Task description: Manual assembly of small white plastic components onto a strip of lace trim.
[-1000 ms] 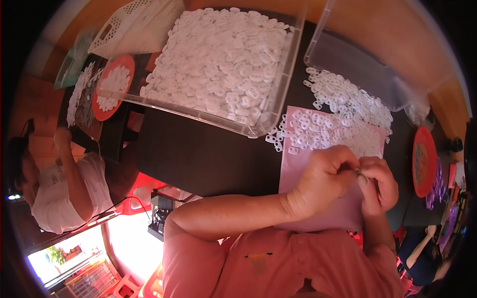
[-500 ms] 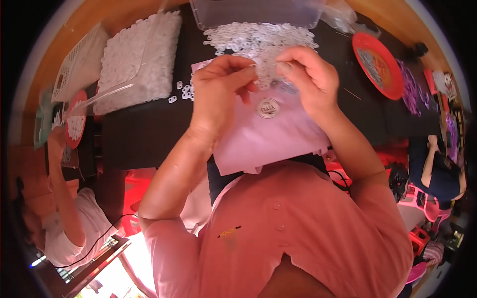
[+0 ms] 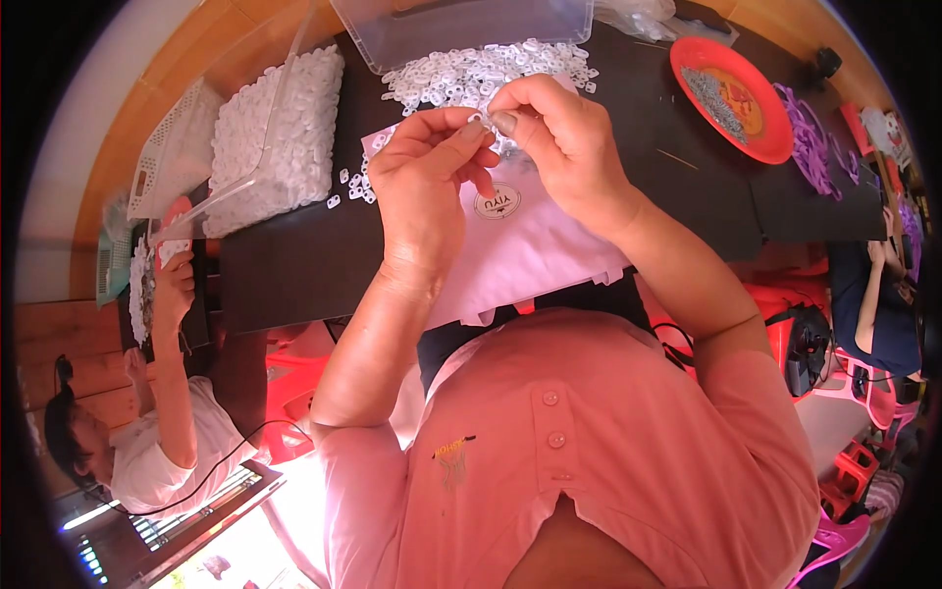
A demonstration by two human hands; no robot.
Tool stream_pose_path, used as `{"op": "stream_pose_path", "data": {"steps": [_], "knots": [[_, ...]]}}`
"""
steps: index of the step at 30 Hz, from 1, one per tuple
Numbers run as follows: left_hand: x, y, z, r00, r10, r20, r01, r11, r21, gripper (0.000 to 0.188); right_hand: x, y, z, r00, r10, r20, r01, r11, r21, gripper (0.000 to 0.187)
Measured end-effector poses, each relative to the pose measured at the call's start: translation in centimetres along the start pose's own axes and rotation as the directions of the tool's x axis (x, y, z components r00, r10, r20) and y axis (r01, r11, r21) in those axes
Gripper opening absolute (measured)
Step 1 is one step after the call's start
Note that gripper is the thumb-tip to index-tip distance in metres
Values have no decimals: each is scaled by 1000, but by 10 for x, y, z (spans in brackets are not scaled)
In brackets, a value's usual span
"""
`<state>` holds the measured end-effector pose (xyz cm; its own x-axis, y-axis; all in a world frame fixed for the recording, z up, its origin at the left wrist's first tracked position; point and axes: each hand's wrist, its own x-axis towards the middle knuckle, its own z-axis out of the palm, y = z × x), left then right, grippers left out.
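Observation:
Over the pink cloth bag [image 3: 549, 250] with a round label, my two hands meet fingertip to fingertip. My left hand [image 3: 424, 177] is closed in a pinch on a small white plastic piece [image 3: 476, 119], mostly covered by the fingers. Thumb and forefinger of my right hand [image 3: 569, 147] are pressed together right beside that piece; what they pinch, if anything, is too small to make out. Just beyond the fingers lies a loose heap of small white plastic pieces with holes [image 3: 432, 83], spilling onto the cloth.
A clear plastic bin [image 3: 461, 29] stands behind the heap. To the left is a clear box packed with white pieces [image 3: 280, 137]. At right, a red plate [image 3: 775, 128] holds small metal parts, near purple strips [image 3: 810, 147]. A co-worker's hand [image 3: 175, 285] works at far left.
My right hand has moved left, so its fingertips now meet my left hand's at the small white piece. The view has shifted slightly. The co-worker at left now holds up a red-and-white item.

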<state>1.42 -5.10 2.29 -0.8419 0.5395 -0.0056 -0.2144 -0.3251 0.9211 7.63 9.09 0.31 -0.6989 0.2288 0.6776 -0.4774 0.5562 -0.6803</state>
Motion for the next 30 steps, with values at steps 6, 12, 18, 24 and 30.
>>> {"op": "stream_pose_path", "data": {"steps": [6,12,18,24,30], "knots": [[-2,-4,3,1000,20,-15,-20,1000,-6,11,1,2,0,1000,-10,13,10,1000,3,6],[-5,-6,2,999,27,-37,-28,999,-27,10,2,2,3,999,-31,-21,31,999,34,12],[-7,-8,1,998,38,-56,-40,998,-42,10,0,2,6,998,-61,-16,61,998,-9,11],[-7,-16,2,994,71,-84,-75,996,-48,7,-3,3,7,999,-35,-13,35,999,7,11],[-8,-22,3,982,125,-145,-136,988,-71,5,-7,1,14,995,95,10,-96,992,88,9]]}}
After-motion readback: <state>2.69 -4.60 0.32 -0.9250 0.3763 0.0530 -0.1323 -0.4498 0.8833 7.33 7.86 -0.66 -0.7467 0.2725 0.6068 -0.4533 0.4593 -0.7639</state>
